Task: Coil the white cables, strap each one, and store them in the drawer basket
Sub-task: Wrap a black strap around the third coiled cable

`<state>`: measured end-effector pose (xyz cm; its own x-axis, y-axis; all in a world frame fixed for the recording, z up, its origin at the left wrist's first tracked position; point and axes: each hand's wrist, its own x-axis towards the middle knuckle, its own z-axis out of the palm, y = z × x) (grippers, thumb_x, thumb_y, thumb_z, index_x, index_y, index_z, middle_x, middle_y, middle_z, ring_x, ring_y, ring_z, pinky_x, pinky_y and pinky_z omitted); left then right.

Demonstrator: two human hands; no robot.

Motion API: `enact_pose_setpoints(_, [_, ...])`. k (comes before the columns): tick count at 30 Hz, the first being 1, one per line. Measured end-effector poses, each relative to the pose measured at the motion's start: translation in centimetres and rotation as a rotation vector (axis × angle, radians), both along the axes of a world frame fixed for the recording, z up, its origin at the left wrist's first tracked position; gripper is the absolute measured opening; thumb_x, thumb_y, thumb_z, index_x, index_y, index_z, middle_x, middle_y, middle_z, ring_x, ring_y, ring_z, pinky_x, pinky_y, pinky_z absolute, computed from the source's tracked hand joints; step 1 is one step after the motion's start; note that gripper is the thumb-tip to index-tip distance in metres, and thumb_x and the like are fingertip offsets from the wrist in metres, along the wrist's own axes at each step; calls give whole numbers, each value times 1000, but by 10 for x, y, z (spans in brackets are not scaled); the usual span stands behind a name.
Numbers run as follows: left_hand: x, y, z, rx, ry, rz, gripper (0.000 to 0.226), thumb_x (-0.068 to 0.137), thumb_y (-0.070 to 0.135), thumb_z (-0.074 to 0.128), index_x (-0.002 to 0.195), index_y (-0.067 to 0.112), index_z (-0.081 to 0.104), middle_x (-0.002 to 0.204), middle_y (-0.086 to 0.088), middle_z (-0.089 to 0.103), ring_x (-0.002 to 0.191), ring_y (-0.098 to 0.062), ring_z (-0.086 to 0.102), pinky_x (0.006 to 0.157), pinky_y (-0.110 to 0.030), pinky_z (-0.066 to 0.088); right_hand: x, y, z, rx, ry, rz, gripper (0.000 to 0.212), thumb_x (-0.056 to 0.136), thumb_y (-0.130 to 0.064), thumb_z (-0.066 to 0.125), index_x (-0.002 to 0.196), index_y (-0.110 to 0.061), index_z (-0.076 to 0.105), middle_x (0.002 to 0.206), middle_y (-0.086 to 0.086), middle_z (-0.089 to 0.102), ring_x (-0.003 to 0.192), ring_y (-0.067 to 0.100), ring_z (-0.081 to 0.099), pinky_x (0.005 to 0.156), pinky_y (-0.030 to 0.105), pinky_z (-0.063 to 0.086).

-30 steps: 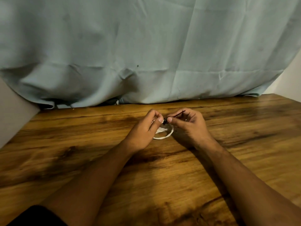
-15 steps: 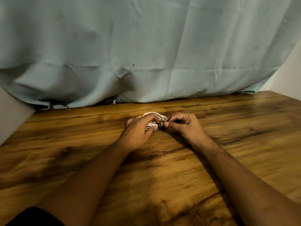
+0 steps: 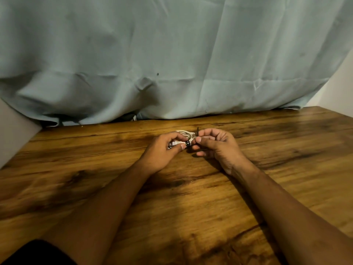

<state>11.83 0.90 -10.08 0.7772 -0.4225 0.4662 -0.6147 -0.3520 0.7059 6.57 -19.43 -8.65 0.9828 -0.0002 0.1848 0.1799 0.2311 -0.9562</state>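
My left hand (image 3: pixel 162 150) is gripping the cable (image 3: pixel 184 133), just flipped upward; my right hand (image 3: pixel 215 148) is pinching the strap (image 3: pixel 188 144), so I'm probably finishing this tie.

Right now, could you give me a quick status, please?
Left hand grips coiled white cable. Right hand pinches black strap tail. Drawer basket not in view.

Cable coil (image 3: pixel 186 133) flipped up beyond the fingers (image 3: pixel 175 136).
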Motion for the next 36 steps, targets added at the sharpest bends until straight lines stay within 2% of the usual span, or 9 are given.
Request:
enact_pose_setpoints(10, [1,-3,0,-119,131,-33,18,95,12,70,110,18,76,108,-2,77,101,-24,70,93,-47,52,-1,-1,4,-50,-37,-56,9,92,1,68,100,-1,72,90,18,72,69,18,65,66,29,61])
enact_pose_setpoints(13, [1,-4,-1,-119,136,-33,17,94,12,71,109,18,76,108,4,76,102,-17,70,95,-38,53,-2,-1,5,-114,-47,-79,13,91,4,68,104,5,72,94,22,72,68,17,66,66,28,61])
enact_pose_setpoints(16, [0,-5,-1,-136,145,-44,18,93,9,71,107,19,76,108,4,76,98,-9,68,93,-31,53,1,-2,5,-167,-81,-127,12,88,7,72,99,3,72,82,15,75,61,14,66,62,25,60])
enact_pose_setpoints(20, [-1,-7,1,-145,149,-57,19,93,7,71,104,21,76,106,6,75,92,1,66,83,-18,49,3,-6,6,-340,-153,-167,14,86,7,75,88,-7,75,73,7,73,64,16,64,64,23,55])
enact_pose_setpoints(23, [1,-7,0,-128,132,-47,19,92,8,73,102,23,76,105,6,76,94,-5,67,85,-24,51,6,-13,5,-549,-210,-211,20,86,4,77,82,-16,78,80,10,76,71,26,65,70,35,54])
enact_pose_setpoints(25, [0,-8,-1,-101,115,-27,19,91,10,74,101,25,76,105,8,76,98,-7,68,89,-27,51,8,-17,4,-740,-249,-250,14,85,-6,79,81,-20,79,81,4,79,73,29,71,71,40,56])
enact_pose_setpoints(29, [-4,-8,1,-17,47,8,16,90,14,75,103,24,78,103,11,76,97,-3,68,90,-24,51,3,-20,12,-1012,-291,-282,18,85,-6,76,81,-23,79,73,-8,75,63,-2,63,62,25,50])
enact_pose_setpoints(32, [-8,-8,4,27,17,24,17,90,15,74,104,25,78,100,17,73,92,8,63,85,-16,46,-3,-20,18,-1130,-294,-272,12,85,-12,77,88,-23,80,76,-12,74,69,-1,64,66,26,52])
enact_pose_setpoints(36, [-12,-7,6,75,-12,45,19,91,18,74,108,26,78,104,17,73,99,2,65,84,-9,44,-5,-19,22,-1269,-303,-252,12,86,-18,76,91,-28,79,81,-14,74,74,-3,63,67,26,51])
